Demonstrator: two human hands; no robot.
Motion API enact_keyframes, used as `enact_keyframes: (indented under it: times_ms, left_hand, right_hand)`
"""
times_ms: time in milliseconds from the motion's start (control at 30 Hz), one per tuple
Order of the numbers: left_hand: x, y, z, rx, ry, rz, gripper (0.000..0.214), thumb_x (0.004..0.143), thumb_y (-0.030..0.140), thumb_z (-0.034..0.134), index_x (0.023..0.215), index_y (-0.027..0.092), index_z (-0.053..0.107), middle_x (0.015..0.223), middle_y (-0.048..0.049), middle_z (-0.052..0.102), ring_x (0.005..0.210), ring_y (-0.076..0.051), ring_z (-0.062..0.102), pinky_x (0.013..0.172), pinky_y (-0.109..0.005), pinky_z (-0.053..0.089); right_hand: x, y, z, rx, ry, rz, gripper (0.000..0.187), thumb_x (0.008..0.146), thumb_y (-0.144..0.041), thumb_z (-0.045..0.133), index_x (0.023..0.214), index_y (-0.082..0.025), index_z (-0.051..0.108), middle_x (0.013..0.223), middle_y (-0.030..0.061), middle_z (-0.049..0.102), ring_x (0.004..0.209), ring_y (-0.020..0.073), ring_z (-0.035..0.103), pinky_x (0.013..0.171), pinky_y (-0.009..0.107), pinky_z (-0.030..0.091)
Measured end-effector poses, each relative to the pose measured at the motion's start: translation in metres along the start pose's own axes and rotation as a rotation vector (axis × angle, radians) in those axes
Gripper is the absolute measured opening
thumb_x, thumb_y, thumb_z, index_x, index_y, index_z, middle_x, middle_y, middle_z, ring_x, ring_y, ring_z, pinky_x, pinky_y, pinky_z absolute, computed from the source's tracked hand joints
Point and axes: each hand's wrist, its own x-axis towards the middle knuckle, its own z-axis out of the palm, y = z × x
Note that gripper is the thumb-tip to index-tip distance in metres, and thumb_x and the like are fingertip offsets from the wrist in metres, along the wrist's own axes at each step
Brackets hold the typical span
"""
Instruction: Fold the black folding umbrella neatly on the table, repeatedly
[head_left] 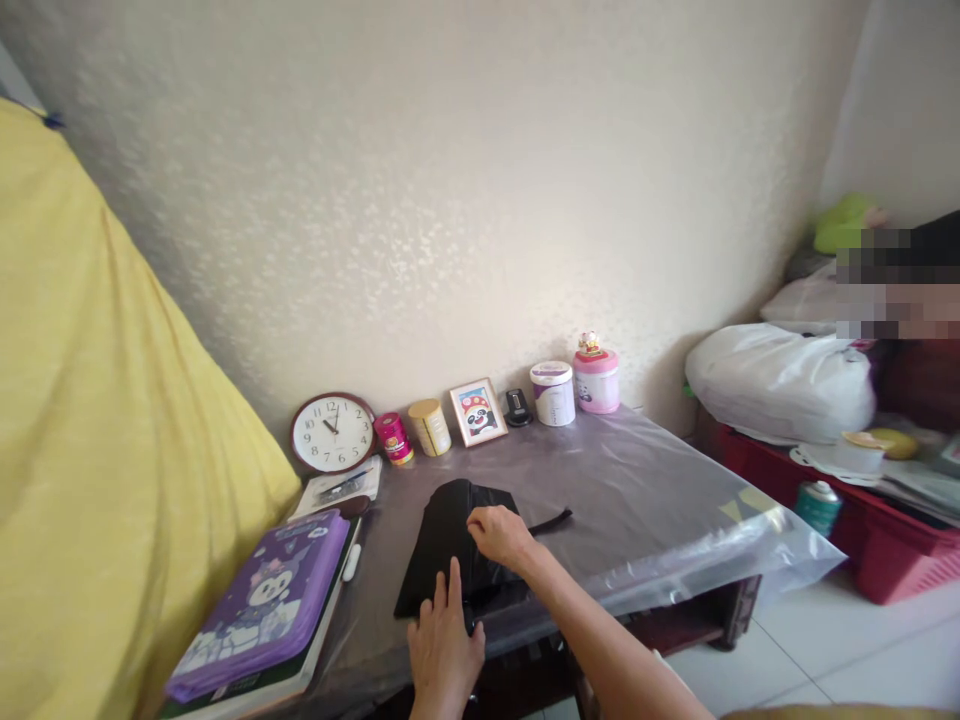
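Note:
What looks like a black folding umbrella (435, 550) lies collapsed on the table, its fabric in flat folds. A thin black strap sticks out to its right. My right hand (496, 535) is closed, its fingers pinching the fabric near the middle. Along the near edge, my left hand (444, 640) lies with its fingers stretched out, the fingertips touching the fabric. Beside the left thumb a short dark part, possibly the handle, shows partly; the hand covers the rest.
Plastic film covers the table (630, 490). Along the wall stand a clock (334, 433), a picture frame (478, 412) and several canisters (553, 393). A purple case (262, 600) rests on books at left, near yellow cloth (112, 400). A red crate (900, 550) and a person are at right.

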Motion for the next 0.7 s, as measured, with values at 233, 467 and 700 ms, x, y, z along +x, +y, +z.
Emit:
enact_keyframes:
  times_ms: [233,467,700]
  left_hand:
    - [0.004,0.012,0.017,-0.258,-0.074,-0.11,0.074,0.075,0.003,0.038,0.142,0.012,0.008,0.141,-0.0265,0.026,0.082,-0.018,0.067,0.064,-0.027,0.048]
    - [0.012,-0.008,0.007,-0.502,0.002,-0.074,0.074,0.071,-0.001,0.041,0.14,0.012,0.018,0.131,-0.0189,0.043,0.096,-0.016,0.062,0.069,-0.022,0.048]
    - [0.025,-0.017,-0.06,-0.807,-0.205,-0.182,0.077,0.079,0.013,0.042,0.143,0.018,0.0,0.066,0.0022,0.06,0.04,-0.009,0.052,0.038,-0.019,0.039]
  right_hand:
    - [-0.006,0.01,-0.007,0.017,-0.011,-0.011,0.029,0.079,-0.019,0.042,0.084,-0.022,0.07,0.09,0.0087,0.071,0.088,0.0234,0.065,0.069,0.029,0.045]
    - [-0.01,0.019,-0.01,0.591,-0.315,0.009,0.023,0.077,-0.018,0.044,0.08,-0.017,0.066,0.074,0.0038,0.069,0.064,0.0131,0.066,0.056,0.019,0.046]
    - [-0.028,0.015,0.018,0.784,-1.2,0.05,0.007,0.072,-0.02,0.057,0.075,-0.017,0.062,0.065,-0.0012,0.065,0.056,0.0099,0.063,0.057,0.02,0.049]
